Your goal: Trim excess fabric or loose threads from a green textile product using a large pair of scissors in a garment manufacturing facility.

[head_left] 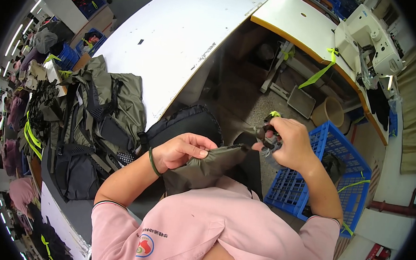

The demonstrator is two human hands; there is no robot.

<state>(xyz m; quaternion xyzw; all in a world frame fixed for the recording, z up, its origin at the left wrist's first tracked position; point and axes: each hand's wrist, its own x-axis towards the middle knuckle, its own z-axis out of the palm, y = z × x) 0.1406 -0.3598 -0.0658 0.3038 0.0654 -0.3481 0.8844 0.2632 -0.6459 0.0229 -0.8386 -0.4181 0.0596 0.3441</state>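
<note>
A piece of olive-grey fabric (201,170) hangs in front of my chest, its dark far edge toward the right. My left hand (185,151) is closed on its upper edge, thumb and fingers pinching the gathered cloth. My right hand (293,141) is raised just right of the fabric's end, apart from it. Its fingers are closed round a small grey tool (267,137) with a yellow-green tie at its top. The fingers hide much of the tool, and its left end is blurred, so its kind is unclear. A black padded piece (189,126) lies beyond my left hand.
Olive and black backpacks (120,89) are piled at the left beside a white table (171,32). A sewing machine (373,42) stands on another table (296,18) at the far right. Below are a blue crate (299,188), a tan bin (328,112) and a foot pedal (301,101).
</note>
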